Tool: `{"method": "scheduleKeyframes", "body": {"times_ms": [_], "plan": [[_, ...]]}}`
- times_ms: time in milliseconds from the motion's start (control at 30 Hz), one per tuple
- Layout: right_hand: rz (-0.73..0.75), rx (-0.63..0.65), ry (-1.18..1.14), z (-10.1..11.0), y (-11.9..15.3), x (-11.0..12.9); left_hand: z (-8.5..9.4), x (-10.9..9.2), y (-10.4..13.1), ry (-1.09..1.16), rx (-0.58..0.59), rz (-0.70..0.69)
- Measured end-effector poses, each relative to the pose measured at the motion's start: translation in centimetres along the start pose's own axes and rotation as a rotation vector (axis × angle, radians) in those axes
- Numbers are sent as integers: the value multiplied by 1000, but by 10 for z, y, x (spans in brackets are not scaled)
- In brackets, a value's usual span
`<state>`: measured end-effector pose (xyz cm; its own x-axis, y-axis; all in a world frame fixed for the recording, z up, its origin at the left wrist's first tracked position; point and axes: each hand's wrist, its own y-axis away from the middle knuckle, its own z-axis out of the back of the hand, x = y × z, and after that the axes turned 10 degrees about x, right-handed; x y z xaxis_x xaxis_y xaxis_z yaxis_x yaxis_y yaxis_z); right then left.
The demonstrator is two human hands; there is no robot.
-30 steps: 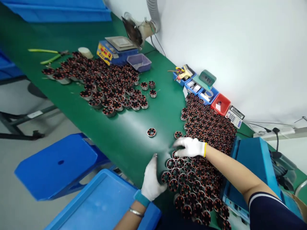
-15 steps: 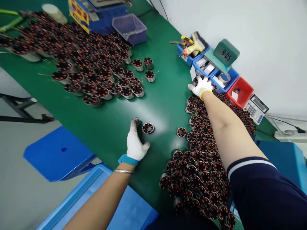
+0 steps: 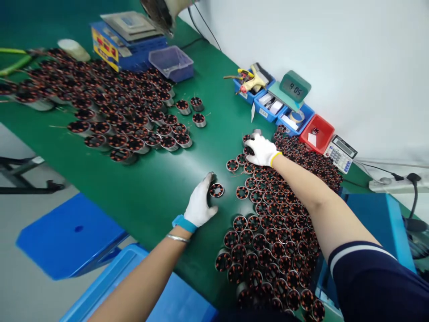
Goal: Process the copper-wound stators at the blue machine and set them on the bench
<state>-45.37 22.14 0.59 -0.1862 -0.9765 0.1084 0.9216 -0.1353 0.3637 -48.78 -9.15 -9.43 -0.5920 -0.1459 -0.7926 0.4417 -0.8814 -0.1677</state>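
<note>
Many round metal rings with copper windings and black inner parts stand on the green table point(image 3: 157, 179). My left hand point(image 3: 201, 201), in a white glove, rests on the table with fingers apart, curved beside a single ring point(image 3: 216, 190). Nothing is held in it. At the upper edge of the right-hand group of rings point(image 3: 278, 209), my gloved right hand point(image 3: 260, 150) reaches down over a ring point(image 3: 248, 150). Its fingers are spread around the ring's far side; whether they grip it is hidden. Another ring point(image 3: 241, 192) stands between the lone one and the group.
A second large group of rings point(image 3: 117, 117) covers the left of the table. Blue bins point(image 3: 266, 112), a red bin point(image 3: 317, 134), a clock point(image 3: 295, 87) and a calculator point(image 3: 341, 153) line the wall. A purple tray point(image 3: 172, 65) and blue stool point(image 3: 72, 237) are also visible.
My right hand has come back from near the blue bins to the upper rings. My left hand has moved right, closer to the lone ring. The camera view has shifted.
</note>
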Motion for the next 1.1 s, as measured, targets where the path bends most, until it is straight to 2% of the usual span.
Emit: {"method": "scheduleKeyframes", "body": {"times_ms": [133, 267, 367, 467, 633, 767, 867, 967, 1000, 1033, 1067, 1100], "plan": [[90, 20, -29, -12, 18, 28, -1, 0, -3, 54, -61, -18], [186, 42, -68, -22, 31, 55, -2, 0, -6, 63, -130, 38], [259, 64, -93, -28, 44, 72, -3, -3, -1, 72, -121, 57], [348, 100, -135, -34, 61, 87, -2, -12, 17, 87, -80, 50], [496, 155, -212, -47, 90, 107, -2, -36, 63, 87, -47, 39], [566, 106, -183, -39, 92, 105, -13, -56, 93, 70, -27, 89], [413, -20, -218, -16, 59, 80, -25, -69, 108, 75, -4, 129], [93, -213, -214, 8, 1, 42, -34, -79, 121, 97, 12, 153], [-79, -243, -164, 13, -18, 29, -35, -81, 124, 99, 31, 164], [-208, -227, -100, 16, -35, 17, -36, -84, 127, 98, 61, 174], [-307, -151, -44, 19, -50, 6, -37, -86, 129, 96, 98, 175], [-308, -88, -27, 20, -62, -4, -37, -88, 131, 93, 136, 169]]}}
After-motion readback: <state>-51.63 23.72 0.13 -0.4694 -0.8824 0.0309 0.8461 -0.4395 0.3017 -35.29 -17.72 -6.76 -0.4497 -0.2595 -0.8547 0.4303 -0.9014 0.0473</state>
